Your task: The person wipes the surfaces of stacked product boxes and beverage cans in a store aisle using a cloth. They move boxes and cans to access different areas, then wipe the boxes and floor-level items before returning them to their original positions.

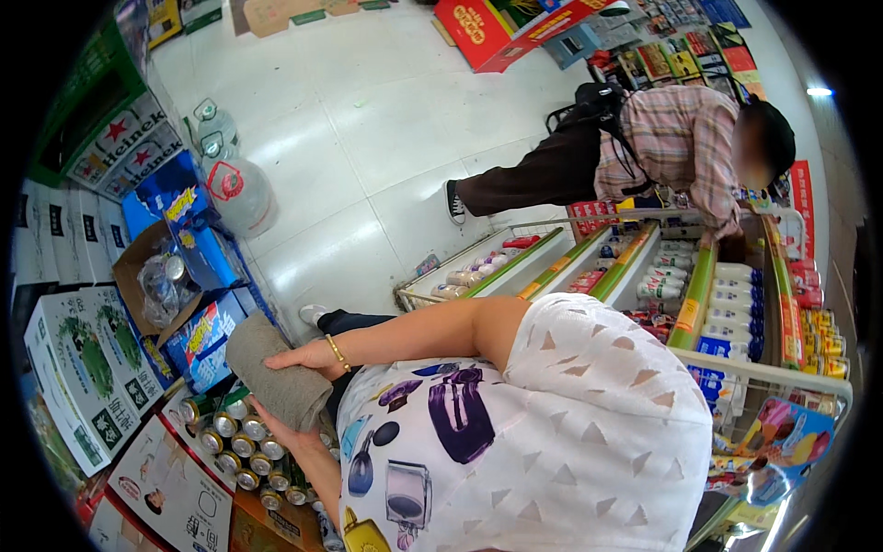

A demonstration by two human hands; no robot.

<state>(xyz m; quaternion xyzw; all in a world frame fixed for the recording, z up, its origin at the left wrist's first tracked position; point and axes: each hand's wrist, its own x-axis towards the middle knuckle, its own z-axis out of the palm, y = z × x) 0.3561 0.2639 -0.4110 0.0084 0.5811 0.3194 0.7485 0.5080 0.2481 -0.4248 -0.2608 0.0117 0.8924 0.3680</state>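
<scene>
A grey-brown towelling cloth point(272, 359), folded into a thick roll, is between my hands in front of my torso. My right hand point(307, 360), a gold bangle at its wrist, grips the roll with the thumb on top. The rest of those fingers are hidden beneath it. At the other end my left hand point(293, 431) supports the roll from below, its fingers partly covered by the cloth. Under the hands, several upright drink cans point(243, 445) stand packed together. Next to the roll is a blue printed carton point(207, 338).
An open cardboard box point(124, 269) holds a can in clear plastic. Milk cartons point(76, 366) and Heineken boxes point(127, 141) are stacked in front. A large water bottle point(241, 196) stands on the tiled floor point(331, 179). Behind my right side, a person point(679, 145) reaches into a shelf rack point(607, 265).
</scene>
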